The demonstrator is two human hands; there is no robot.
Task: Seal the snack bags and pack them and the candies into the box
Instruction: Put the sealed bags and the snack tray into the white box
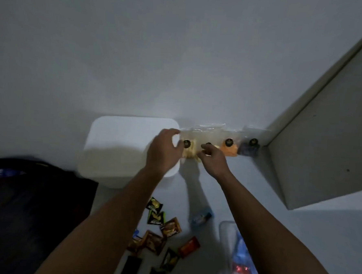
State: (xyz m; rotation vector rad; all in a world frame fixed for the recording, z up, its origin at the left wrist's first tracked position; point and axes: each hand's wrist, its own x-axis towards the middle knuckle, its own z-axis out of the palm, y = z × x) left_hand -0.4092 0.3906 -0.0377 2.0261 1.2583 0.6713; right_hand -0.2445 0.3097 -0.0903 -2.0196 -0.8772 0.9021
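Four clear snack bags with black round stickers lean against the wall in a row. My left hand [164, 150] grips the leftmost bag of pale snacks [189, 149] by its left edge, fingers at its top corner. My right hand [211, 157] pinches the lower part of the second bag [209, 144], which it mostly hides. An orange-filled bag [229, 150] and a dark blue-filled bag [250, 149] stand untouched to the right. The white box [120, 146] sits left of the bags, partly behind my left hand. Several wrapped candies [159, 233] lie scattered near me between my forearms.
A blue wrapped candy [200, 217] lies apart from the others. A clear plastic bag [237, 256] with blue and red items lies at the lower right. Dark fabric [33, 212] covers the lower left. A grey panel [324, 135] rises on the right beside the bags.
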